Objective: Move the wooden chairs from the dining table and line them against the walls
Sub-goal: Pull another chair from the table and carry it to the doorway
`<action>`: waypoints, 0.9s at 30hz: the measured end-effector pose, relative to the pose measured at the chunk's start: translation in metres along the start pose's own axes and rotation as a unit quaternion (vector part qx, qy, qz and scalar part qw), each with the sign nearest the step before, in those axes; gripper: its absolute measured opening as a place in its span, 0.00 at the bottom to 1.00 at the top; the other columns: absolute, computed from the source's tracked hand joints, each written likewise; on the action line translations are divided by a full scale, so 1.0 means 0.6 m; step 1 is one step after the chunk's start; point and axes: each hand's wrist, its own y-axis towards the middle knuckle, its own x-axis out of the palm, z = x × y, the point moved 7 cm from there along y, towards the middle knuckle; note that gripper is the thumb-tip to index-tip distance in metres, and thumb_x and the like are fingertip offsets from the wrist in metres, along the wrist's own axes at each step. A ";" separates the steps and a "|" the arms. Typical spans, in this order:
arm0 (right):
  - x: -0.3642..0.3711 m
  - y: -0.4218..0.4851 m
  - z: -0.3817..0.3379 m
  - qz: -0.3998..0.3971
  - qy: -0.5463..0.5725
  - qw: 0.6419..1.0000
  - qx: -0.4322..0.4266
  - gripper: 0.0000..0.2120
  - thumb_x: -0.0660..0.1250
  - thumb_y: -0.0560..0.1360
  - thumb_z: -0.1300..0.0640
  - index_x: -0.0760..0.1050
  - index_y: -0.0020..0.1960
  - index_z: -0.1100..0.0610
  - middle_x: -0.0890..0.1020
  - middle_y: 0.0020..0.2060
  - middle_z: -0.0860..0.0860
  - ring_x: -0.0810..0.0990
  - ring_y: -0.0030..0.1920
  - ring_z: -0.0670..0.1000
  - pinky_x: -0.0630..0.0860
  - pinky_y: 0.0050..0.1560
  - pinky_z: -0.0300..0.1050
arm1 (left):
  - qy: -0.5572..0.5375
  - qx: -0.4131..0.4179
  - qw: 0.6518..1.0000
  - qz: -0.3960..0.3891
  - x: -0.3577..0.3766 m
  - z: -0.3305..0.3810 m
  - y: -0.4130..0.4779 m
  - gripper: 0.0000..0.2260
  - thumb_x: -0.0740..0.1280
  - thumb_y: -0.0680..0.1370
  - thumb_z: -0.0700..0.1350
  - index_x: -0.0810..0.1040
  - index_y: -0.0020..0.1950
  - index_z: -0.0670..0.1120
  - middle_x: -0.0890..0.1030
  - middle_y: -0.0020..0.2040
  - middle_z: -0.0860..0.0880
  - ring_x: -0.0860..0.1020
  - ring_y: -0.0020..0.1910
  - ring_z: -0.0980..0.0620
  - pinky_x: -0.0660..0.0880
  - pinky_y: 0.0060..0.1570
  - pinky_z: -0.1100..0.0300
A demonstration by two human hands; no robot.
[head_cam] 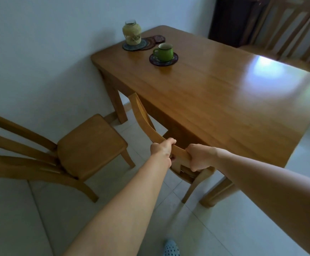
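While one wooden chair stands near the wall, the tucked chair has its top rail clenched by left hand and right hand, seat under the dining table; a crooked pull could knock it against the table, jolting the green mug

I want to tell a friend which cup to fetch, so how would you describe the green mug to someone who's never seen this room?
Find the wooden dining table set against the white wall. At its far, wall-side end the green mug sits on a dark round coaster, beside a straw-wrapped jar. It is the only green thing there, and the only one with a handle.
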 end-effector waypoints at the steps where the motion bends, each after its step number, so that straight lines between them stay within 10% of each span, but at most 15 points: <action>1: 0.001 0.001 0.001 0.001 0.003 1.000 0.000 0.15 0.67 0.71 0.64 0.77 0.57 0.54 0.80 0.42 0.50 0.80 0.43 0.49 0.73 0.38 0.38 | 0.001 0.001 1.000 0.004 0.000 0.001 -0.001 0.22 0.74 0.73 0.43 0.70 0.64 0.43 0.78 0.57 0.40 0.78 0.52 0.41 0.80 0.53 0.44; 20: 0.074 -0.002 -0.143 0.009 -0.054 0.994 -0.089 0.13 0.68 0.72 0.54 0.76 0.56 0.55 0.79 0.39 0.49 0.78 0.37 0.47 0.77 0.38 0.39 | 0.056 0.012 0.997 0.053 -0.157 -0.011 -0.013 0.14 0.70 0.75 0.41 0.70 0.57 0.43 0.77 0.50 0.40 0.78 0.49 0.41 0.80 0.43 0.49; 27: 0.123 -0.003 -0.130 -0.093 0.287 0.953 -0.024 0.32 0.60 0.73 0.32 0.74 0.66 0.54 0.81 0.57 0.52 0.79 0.55 0.52 0.74 0.62 0.50 | 0.060 0.011 0.997 0.042 -0.202 -0.019 -0.015 0.20 0.71 0.74 0.44 0.69 0.63 0.45 0.77 0.56 0.41 0.78 0.51 0.42 0.81 0.38 0.51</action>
